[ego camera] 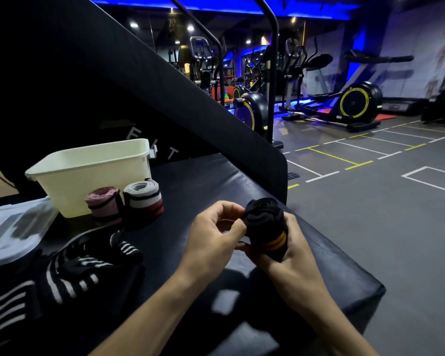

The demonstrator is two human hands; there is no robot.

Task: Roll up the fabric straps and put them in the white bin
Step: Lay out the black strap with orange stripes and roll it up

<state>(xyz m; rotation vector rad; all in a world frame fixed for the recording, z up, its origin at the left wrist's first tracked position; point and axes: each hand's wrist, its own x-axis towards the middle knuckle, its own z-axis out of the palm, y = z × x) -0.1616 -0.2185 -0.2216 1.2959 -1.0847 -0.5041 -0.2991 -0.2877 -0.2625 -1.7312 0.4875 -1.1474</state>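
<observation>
Head view, gym interior under blue ceiling light. Black padded worktop (216, 181), foreground to mid-left, with a tall black slanted panel (139, 98) rising behind it. White bin (93, 176): rectangular, plastic, open top, standing on the worktop at left; contents cannot be seen from this angle. Pink rolled strap (103, 204) with dark bands, standing on end just in front of the bin. Grey rolled strap (143, 199) with white and dark red bands, upright, touching the pink one on its right. Black rolled strap (266, 227) with yellow-orange bands, held above the worktop near its front edge, its coiled end facing up. Left hand (213, 242): fingers curled, fingertips pinching the upper edge of the black roll. Right hand (293, 247): wrapped around the roll's lower part from the right and beneath. Unrolled black straps (70, 273) with white stripes, heaped loosely on the worktop at lower left. Clear plastic bag (13, 227), crumpled, far left beside the bin. Exercise bikes (355, 104) with yellow-rimmed wheels, background, on a grey floor (383, 214) marked with white and yellow lines.
</observation>
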